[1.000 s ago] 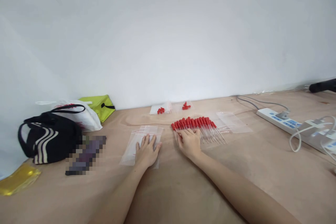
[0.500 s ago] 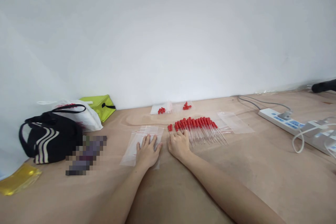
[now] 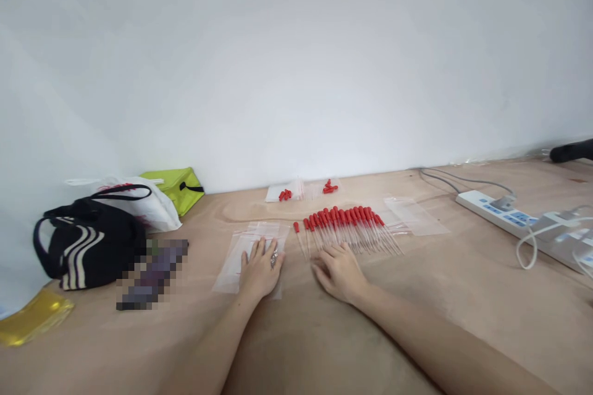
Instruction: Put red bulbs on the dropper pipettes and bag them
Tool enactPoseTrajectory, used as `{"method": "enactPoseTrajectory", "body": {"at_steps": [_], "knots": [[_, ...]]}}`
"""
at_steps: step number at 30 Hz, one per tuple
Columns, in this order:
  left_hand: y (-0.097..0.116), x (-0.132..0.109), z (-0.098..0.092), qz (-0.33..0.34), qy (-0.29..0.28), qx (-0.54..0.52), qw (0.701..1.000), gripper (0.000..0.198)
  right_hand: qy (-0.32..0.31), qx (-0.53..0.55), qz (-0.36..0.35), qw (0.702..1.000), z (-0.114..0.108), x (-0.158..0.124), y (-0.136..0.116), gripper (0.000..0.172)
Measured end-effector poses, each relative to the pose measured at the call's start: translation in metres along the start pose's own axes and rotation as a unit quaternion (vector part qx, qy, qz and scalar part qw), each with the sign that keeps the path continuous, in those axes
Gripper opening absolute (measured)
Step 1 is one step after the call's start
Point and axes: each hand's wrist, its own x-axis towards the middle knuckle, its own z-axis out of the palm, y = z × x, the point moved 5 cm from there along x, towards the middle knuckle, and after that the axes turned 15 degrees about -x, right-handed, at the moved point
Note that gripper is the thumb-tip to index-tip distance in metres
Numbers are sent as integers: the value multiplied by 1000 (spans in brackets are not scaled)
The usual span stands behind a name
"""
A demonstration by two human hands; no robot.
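My left hand (image 3: pixel 260 268) lies flat with its fingers spread on a small stack of clear zip bags (image 3: pixel 225 268). Something small and shiny shows between its thumb and index finger, too small to name. Right of it, a row of glass droppers with red rubber bulbs (image 3: pixel 345 217) rests on the table, bulbs pointing away from me. One dropper (image 3: pixel 297 228) sits slightly apart at the row's left end. At the near tips of the left droppers is my right hand (image 3: pixel 340 271), its fingers loosely bent and apart, with nothing visible in them.
Behind the row are loose red rubber bulbs (image 3: pixel 285 195) and more bulbs (image 3: pixel 330 186) on clear bags. Another clear bag (image 3: pixel 417 217) lies right of the droppers. A white power strip (image 3: pixel 491 210) with cables is at right. A black bag (image 3: pixel 102 244) and green bag (image 3: pixel 178 188) stand left.
My right hand has drawn back towards me and rightwards, uncovering the left droppers. The two leftmost bulbs now stand farther apart. My left hand has barely moved.
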Motion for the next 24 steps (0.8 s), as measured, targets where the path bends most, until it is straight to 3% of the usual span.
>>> {"method": "enactPoseTrajectory", "body": {"at_steps": [4,9,18,24], "knots": [[-1,0,1,2,5,6,1000,45,-4,66,-91,994,-19,-37,25,15],[-1,2,0,7,16,7,1000,43,-37,80,-101,991,-34,-68,54,28],[-5,7,-1,36,63,-53,996,36,-39,99,-102,989,-27,-61,51,28],[-10,5,-17,32,112,-81,990,37,-38,109,-104,988,-27,-60,52,26]]}}
